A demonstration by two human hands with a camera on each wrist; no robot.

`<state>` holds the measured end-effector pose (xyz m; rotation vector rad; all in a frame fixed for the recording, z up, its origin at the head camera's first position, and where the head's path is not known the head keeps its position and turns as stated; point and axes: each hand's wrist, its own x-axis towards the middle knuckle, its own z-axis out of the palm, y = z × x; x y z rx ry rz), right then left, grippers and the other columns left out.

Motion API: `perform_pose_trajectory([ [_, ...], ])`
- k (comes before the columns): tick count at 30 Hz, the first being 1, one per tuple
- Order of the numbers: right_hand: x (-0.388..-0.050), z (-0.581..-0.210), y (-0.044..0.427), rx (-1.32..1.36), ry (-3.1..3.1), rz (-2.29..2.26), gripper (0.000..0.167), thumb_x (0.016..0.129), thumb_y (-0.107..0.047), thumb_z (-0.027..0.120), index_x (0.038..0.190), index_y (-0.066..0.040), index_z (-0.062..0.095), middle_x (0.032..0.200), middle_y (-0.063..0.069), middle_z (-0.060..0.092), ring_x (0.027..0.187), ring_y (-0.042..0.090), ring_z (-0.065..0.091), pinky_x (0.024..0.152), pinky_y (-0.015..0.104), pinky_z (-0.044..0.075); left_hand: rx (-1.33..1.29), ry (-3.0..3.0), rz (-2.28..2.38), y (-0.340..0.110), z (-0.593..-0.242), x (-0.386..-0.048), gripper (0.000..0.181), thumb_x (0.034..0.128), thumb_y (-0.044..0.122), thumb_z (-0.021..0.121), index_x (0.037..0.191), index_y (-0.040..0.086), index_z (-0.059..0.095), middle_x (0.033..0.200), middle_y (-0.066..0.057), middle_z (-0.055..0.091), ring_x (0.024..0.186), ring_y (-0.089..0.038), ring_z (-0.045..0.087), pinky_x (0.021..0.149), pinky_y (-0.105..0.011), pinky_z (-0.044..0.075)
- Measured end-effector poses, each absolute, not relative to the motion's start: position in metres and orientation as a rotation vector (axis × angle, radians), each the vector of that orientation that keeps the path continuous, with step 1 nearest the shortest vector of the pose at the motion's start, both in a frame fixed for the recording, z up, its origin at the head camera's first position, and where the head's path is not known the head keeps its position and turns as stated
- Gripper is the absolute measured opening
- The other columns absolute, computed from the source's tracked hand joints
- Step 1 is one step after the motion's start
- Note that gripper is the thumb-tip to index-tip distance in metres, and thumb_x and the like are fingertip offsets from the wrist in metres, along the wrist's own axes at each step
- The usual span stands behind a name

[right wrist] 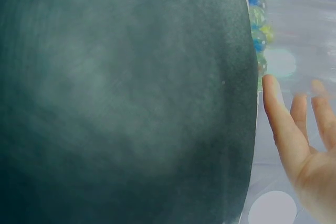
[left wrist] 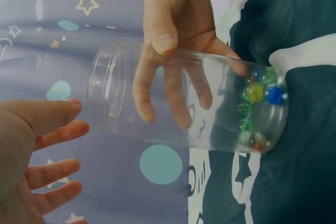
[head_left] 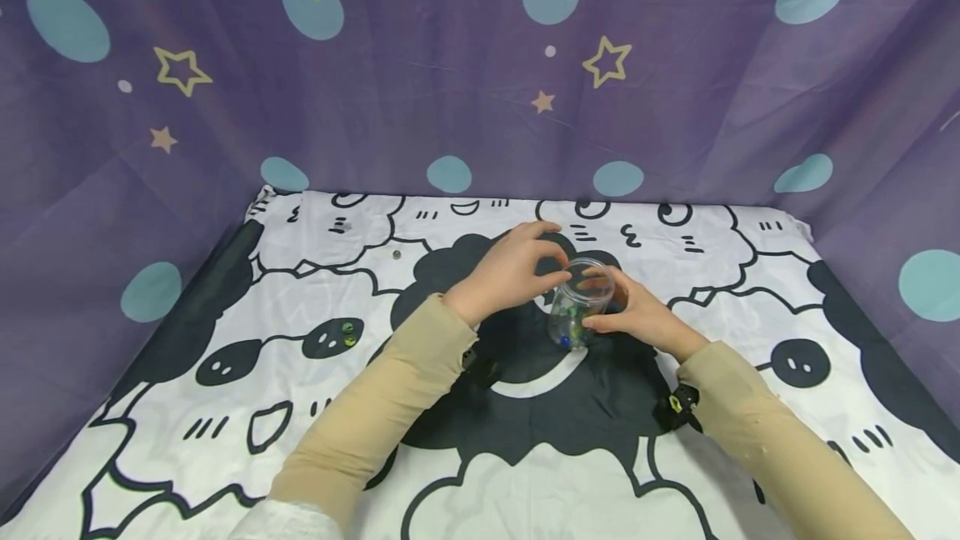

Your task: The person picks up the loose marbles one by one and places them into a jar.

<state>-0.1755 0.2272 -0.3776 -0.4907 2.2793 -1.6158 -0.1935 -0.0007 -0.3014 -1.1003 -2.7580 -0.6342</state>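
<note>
A clear plastic jar [head_left: 558,315] stands slightly tilted on the dark part of the printed cloth, its mouth uncovered. Several glass marbles [left wrist: 255,92], green, blue, yellow and reddish, lie at its bottom. My right hand [head_left: 642,317] grips the jar from the right side, with thumb and fingers spread around its wall. My left hand [head_left: 513,267] hovers by the jar's rim with fingers apart. In the left wrist view its fingers [left wrist: 55,171] hold nothing and show a gap to the rim. In the right wrist view the jar is mostly hidden behind the dark cloth.
Two greenish marbles [head_left: 349,334] lie on the cloth to the left, on a printed dark lens. Another small marble [head_left: 397,255] sits farther back, left of the jar. A purple curtain [head_left: 420,98] with stars and ovals rises behind the table.
</note>
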Motion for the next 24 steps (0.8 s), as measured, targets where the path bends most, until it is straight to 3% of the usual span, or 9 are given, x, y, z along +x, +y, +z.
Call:
perform_pose_trajectory([
  [24, -0.174, -0.378, 0.225, -0.489, 2.287, -1.632, 0.068, 0.085, -0.004, 0.068, 0.142, 0.0, 0.031, 0.141, 0.026, 0.041, 0.12, 0.043, 0.047, 0.078, 0.037, 0.058, -0.981, -2.802, -0.688, -0.028, -0.331, -0.193, 0.017, 0.0885, 0.029, 0.068, 0.098, 0.016, 0.073, 0.141, -0.01, 0.048, 0.13, -0.028, 0.044, 0.106, -0.042, 0.041],
])
